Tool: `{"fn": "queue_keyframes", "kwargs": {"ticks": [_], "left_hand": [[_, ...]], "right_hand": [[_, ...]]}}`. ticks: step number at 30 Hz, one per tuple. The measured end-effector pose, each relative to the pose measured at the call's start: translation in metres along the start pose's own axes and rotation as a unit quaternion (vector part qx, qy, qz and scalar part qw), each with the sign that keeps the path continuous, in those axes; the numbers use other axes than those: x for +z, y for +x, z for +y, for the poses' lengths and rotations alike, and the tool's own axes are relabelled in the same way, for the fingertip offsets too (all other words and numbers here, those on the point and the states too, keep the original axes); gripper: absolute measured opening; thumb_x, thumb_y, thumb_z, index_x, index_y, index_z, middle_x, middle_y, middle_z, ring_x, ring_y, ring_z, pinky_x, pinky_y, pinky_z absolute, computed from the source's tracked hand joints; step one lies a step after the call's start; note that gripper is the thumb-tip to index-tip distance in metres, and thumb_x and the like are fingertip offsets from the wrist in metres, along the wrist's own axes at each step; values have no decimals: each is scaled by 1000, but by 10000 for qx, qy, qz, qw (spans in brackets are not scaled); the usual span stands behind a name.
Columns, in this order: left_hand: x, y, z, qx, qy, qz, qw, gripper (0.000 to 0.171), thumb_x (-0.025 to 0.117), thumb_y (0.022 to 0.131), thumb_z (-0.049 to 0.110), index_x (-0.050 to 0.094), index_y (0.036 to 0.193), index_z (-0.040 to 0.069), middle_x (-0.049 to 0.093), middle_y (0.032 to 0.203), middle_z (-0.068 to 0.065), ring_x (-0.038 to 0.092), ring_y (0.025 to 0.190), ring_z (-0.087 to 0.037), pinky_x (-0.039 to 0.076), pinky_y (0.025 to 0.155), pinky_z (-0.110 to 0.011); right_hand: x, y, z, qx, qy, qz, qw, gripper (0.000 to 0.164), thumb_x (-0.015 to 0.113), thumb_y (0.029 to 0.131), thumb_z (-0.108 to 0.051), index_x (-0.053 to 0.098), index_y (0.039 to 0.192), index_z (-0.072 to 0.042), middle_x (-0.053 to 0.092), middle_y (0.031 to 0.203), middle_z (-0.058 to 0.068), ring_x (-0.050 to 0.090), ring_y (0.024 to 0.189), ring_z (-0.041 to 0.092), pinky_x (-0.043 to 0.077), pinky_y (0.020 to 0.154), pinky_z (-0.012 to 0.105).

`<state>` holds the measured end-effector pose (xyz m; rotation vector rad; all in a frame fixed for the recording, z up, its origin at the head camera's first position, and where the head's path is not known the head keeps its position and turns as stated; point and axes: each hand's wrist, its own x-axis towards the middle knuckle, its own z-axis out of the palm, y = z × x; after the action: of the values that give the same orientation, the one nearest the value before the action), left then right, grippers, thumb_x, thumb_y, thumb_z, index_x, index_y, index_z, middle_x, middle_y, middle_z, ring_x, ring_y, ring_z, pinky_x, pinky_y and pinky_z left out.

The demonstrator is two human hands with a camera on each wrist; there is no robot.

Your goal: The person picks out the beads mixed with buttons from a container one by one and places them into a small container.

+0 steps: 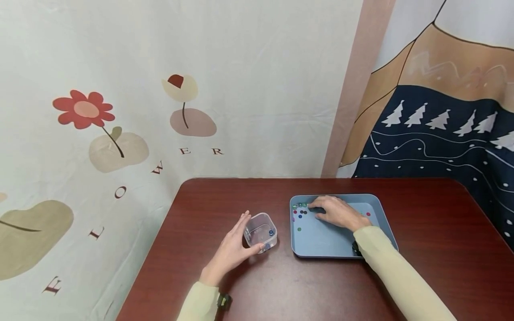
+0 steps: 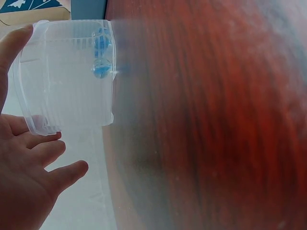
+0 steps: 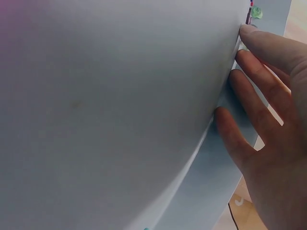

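Observation:
My left hand point(image 1: 230, 253) holds a small clear plastic box point(image 1: 257, 227) on the table, thumb on the near side and fingers at the far left side. Two blue glass marbles point(image 2: 101, 68) lie on the bottom of this box. To the right, my right hand point(image 1: 338, 211) reaches into a shallow blue tray point(image 1: 321, 243), its fingertips point(image 3: 245, 29) down at the tray floor. Thumb and index finger stand apart there. Just left of the fingertips lie several small marbles, among them green ones point(image 1: 300, 205) along the back and a blue one point(image 1: 300, 216).
A lone green marble point(image 1: 299, 229) sits nearer the tray's front left, and a red one point(image 1: 368, 214) beyond the right wrist. The dark red wooden table point(image 1: 257, 285) runs back to a printed curtain point(image 1: 257, 89).

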<state>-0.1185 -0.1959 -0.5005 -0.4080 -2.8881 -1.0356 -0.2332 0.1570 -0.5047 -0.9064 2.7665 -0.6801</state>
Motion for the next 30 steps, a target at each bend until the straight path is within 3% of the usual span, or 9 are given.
{"fn": "queue_keyframes", "kwargs": {"ticks": [14,30], "left_hand": [[2,1,-1,-7,66,12,10000,97,84,83,47,41,156,1,33,166,-16,37,149,-34,38,116,-54],[0,0,0,-40,61,-39,10000,98,83,84,48,40,157,1,32,166,-17,34,151,-33,36,116,-55]], "right_hand": [[1,0,3,-108,71,282,9995,25,78,92,-10,78,117,-13,71,120,4,64,114,26,50,104,51],[-3,0,2,-70,279,299,9991,25,76,95,-12,77,120,-11,73,122,6,66,115,26,52,103,50]]}}
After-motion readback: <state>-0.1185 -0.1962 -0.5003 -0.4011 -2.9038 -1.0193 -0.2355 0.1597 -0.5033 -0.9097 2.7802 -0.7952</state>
